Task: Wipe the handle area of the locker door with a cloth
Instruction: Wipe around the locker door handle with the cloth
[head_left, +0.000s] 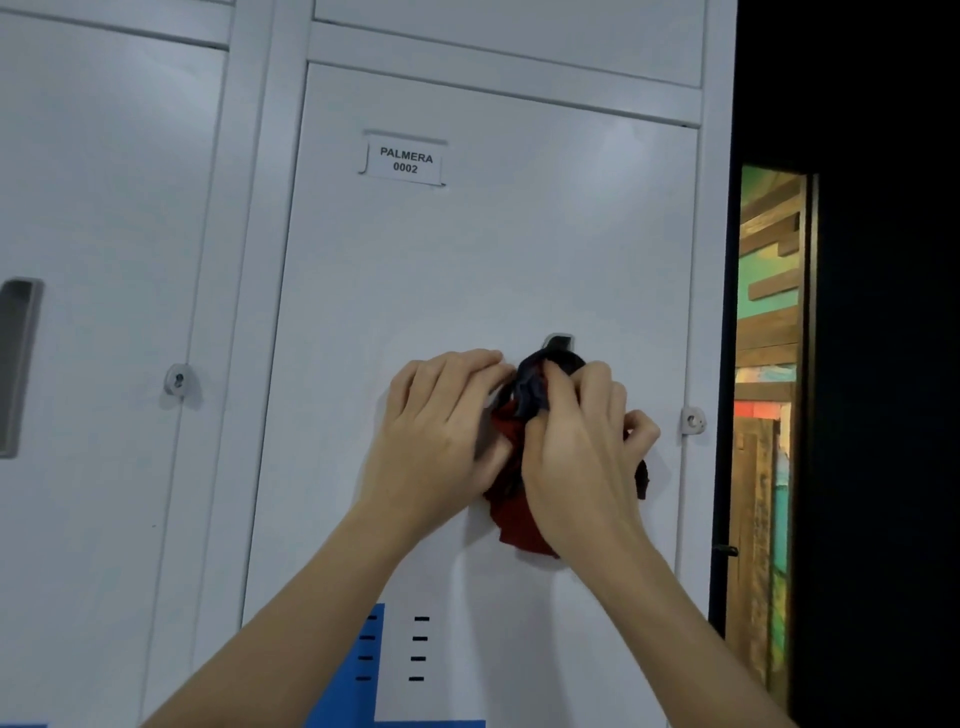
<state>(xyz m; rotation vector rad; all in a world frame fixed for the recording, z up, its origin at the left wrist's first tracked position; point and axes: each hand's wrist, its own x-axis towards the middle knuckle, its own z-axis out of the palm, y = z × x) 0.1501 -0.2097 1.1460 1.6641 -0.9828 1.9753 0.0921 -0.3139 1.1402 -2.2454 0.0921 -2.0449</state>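
- At the far left, a neighbouring door (104, 312) carries a dark recessed grip (18, 364) and, to its right, a small round lock (178, 380).
- The locker door (467, 270) fills the middle, pale grey, with a label (404, 160) near its top reading "PALMERA 0002".
- Low on this door sit two columns of short black vent slots (418, 648), the left column lying over a blue patch (363, 665).
- The left hand (441, 436) lies against the door, fingers curled and closed on the left edge of the cloth (519, 514).
- The cloth is bunched, dark at the top and red below, pressed on the door at mid height between the two hands, with red folds hanging under them.
- The handle (559, 342) shows only as a dark top edge just above the cloth; the rest is covered.
- The right hand (582, 457) clenches the cloth, fingers folded tight into the bundle.
- A second round lock (693, 421) sits at the door's right edge, just beside the right hand.
- Further right is a dark wall (883, 312) with a narrow gap showing coloured wood planks (769, 291).
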